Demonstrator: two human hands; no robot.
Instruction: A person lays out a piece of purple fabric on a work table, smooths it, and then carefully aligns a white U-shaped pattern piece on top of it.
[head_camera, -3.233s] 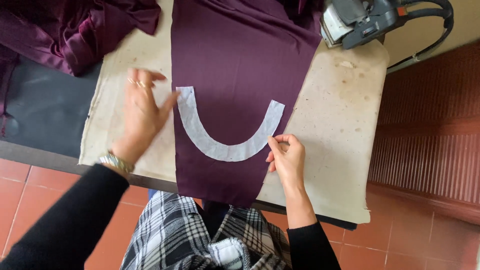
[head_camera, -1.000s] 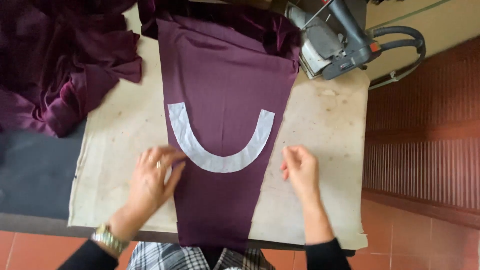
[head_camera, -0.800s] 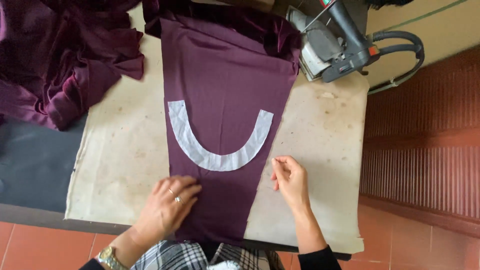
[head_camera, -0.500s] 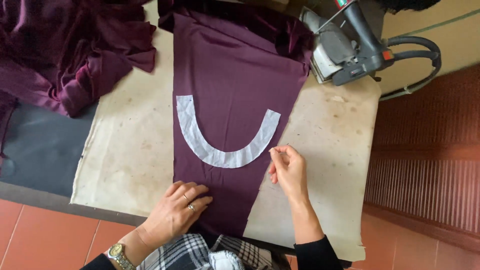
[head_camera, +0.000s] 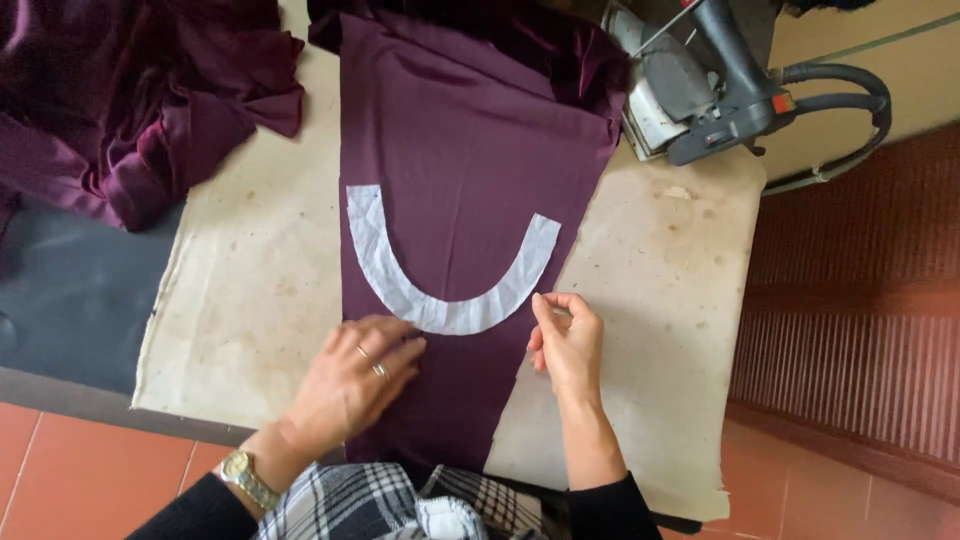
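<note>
Both hands rest low on the maroon fabric panel (head_camera: 460, 170), which lies lengthwise down the middle of the table (head_camera: 250, 300). Far left, a heap of maroon cloth (head_camera: 140, 100) sits bunched on the table's corner. Next, the left hand (head_camera: 355, 385) presses flat and open-fingered on the panel, just below the white U-shaped piece (head_camera: 440, 305) laid on it. Right of that, the right hand (head_camera: 568, 345) pinches the panel's right edge with curled fingers. Farthest right, a grey iron (head_camera: 700, 90) stands near the panel's top corner.
</note>
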